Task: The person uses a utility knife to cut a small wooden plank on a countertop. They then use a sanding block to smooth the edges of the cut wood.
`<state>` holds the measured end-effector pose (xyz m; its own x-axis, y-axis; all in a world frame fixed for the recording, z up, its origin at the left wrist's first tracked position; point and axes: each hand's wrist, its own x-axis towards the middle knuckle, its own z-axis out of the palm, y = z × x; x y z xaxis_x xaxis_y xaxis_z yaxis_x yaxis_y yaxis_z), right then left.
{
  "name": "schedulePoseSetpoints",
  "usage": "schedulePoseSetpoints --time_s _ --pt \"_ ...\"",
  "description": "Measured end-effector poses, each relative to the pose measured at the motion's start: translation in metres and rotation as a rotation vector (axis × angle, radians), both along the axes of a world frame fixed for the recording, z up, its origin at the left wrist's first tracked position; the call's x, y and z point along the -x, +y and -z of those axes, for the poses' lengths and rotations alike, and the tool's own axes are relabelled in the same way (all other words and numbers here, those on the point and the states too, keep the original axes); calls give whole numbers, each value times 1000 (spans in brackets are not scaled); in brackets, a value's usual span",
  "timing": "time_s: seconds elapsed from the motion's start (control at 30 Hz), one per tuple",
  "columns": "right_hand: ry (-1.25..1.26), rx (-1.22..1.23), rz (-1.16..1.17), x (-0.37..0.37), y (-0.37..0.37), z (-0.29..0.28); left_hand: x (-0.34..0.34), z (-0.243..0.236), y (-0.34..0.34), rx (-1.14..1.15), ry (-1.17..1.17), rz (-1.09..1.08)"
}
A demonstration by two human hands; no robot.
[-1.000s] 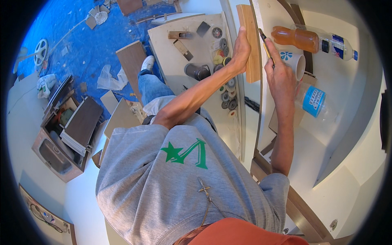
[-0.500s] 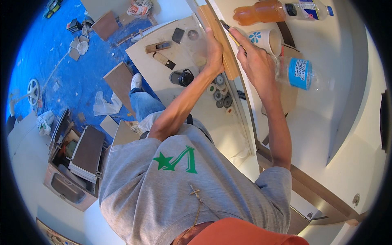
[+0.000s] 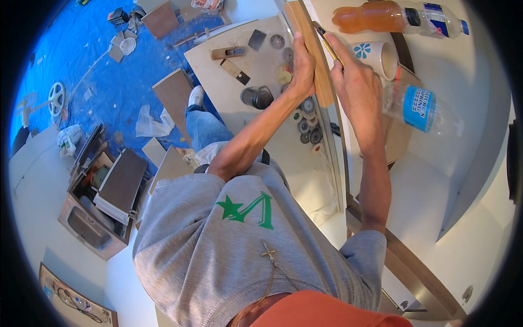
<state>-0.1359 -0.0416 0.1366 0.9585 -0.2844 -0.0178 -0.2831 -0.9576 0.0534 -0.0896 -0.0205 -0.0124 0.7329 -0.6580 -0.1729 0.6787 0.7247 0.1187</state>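
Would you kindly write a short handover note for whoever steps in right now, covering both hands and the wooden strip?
Left hand: gripping the wooden strip from its left side, steadying it on edge against the white worktop.
Right hand: closed on a thin yellow-handled tool, tip at the strip's right face.
Nearby: white mug and clear water bottle just right of the right hand; orange drink bottle beyond.
Done: strip positioned and held. Whether any mark or cut exists cannot be seen.
Left: the tool work along the strip, judging by the pose.
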Motion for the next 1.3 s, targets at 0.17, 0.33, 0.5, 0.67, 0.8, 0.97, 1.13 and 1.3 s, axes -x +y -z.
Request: schedulePoseSetpoints --time_s 0.17,0.33,0.5,0.67,0.8,0.97,1.13,1.3 --pt "30 -28 68 3 6 -10 1 -2 -1 57 20 -17" --pt "55 -48 88 0 5 -10 1 -4 -1 22 43 -38" --pt "-6 16 -23 -2 -1 -5 0 0 -2 25 41 -19" --pt "5 12 -26 -4 -1 -7 0 -2 0 -7 80 -16" --pt "29 -8 -4 -7 1 -10 1 -11 4 3 46 -85" --pt "35 -9 -6 -8 0 -10 1 -9 5 -15 25 -73" --pt "12 -21 -9 -7 0 -8 1 -4 -4 -42 97 -93" --pt "55 14 15 -10 1 -10 1 -2 -5 -47 81 -82"
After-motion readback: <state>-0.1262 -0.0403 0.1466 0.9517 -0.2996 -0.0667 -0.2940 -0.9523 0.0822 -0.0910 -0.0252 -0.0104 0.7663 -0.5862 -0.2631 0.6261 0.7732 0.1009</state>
